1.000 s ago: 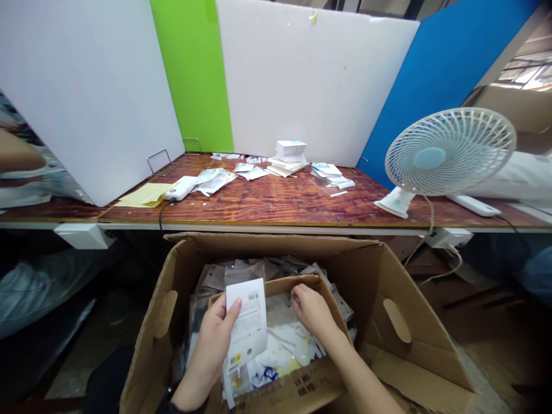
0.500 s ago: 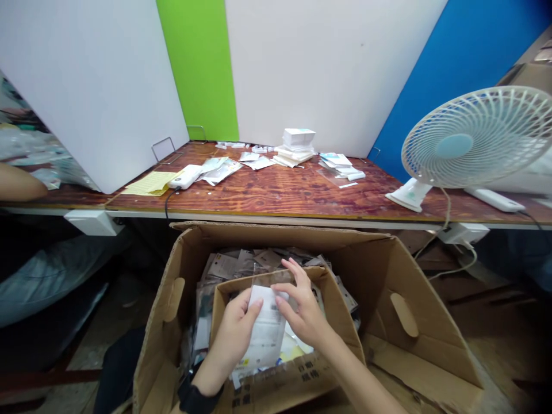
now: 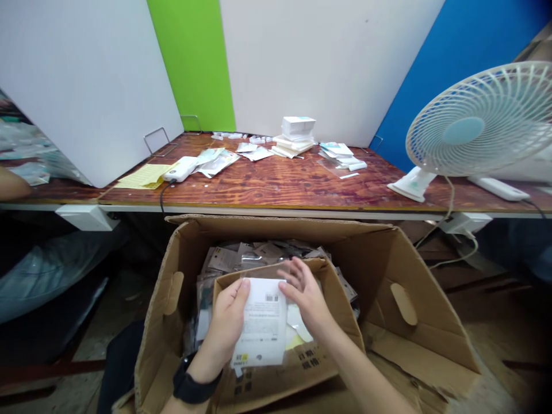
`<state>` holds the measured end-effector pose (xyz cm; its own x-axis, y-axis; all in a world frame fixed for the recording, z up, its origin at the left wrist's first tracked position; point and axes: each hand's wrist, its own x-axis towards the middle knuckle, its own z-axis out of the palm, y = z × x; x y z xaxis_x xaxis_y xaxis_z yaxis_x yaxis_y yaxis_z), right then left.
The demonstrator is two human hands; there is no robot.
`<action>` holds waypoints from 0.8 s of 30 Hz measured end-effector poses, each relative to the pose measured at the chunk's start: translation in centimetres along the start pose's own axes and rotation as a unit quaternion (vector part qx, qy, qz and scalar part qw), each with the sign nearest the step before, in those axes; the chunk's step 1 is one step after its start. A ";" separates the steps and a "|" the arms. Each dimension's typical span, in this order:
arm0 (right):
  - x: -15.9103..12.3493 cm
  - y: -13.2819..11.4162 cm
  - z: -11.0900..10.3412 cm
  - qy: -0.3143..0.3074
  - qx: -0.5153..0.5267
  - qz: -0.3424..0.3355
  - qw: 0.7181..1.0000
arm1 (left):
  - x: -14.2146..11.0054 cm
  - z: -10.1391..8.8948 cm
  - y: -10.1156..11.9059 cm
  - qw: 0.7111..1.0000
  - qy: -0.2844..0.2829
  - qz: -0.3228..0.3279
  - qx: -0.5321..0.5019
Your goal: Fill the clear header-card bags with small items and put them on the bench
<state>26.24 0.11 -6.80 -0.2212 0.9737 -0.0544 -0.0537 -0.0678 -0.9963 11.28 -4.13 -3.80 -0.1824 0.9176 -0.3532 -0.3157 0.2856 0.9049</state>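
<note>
A white printed sheet with a barcode, inside a clear plastic bag (image 3: 263,325), lies flat between my hands above a cardboard box. My left hand (image 3: 226,328) grips its left edge, with the thumb on the front. My right hand (image 3: 305,296) holds the bag's upper right edge, fingers spread behind the plastic. Below them, a smaller cardboard box (image 3: 267,271) stands inside a large open cardboard box (image 3: 276,223). Several flat packets (image 3: 224,259) fill the gap behind it. A black band (image 3: 192,388) circles my left wrist.
Ahead, a wooden table (image 3: 276,192) holds a white device (image 3: 181,168), yellow paper (image 3: 146,176), a stack of white boxes (image 3: 297,127) and a white fan (image 3: 474,123). A co-worker's arm (image 3: 8,184) shows at far left.
My right hand has moved from inside the box onto the bag, and both hands now hold it. The sheet has swung from upright to lying flatter, and the view has tilted slightly.
</note>
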 end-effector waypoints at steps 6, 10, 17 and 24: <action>0.3 -1.4 -0.6 -0.053 0.159 0.125 0.978 | 0.0 -0.3 0.0 0.999 -0.014 -0.017 -0.024; 0.2 -1.6 -1.0 -0.023 0.136 0.089 0.986 | 0.3 -0.9 0.0 0.998 -0.040 0.036 0.015; -0.1 -1.7 -2.1 -0.005 0.067 0.014 0.998 | 0.2 -2.2 -0.4 0.998 -0.032 0.058 0.008; -1.0 -3.4 -2.4 -0.048 0.017 -0.091 0.994 | -0.4 -2.7 -0.3 0.995 0.001 0.104 0.007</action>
<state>28.98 -0.12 -3.56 -0.2972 0.9451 0.1355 -0.1350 0.0989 -0.9859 8.93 -5.29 -4.57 -0.2450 0.9565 -0.1583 -0.2584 0.0930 0.9616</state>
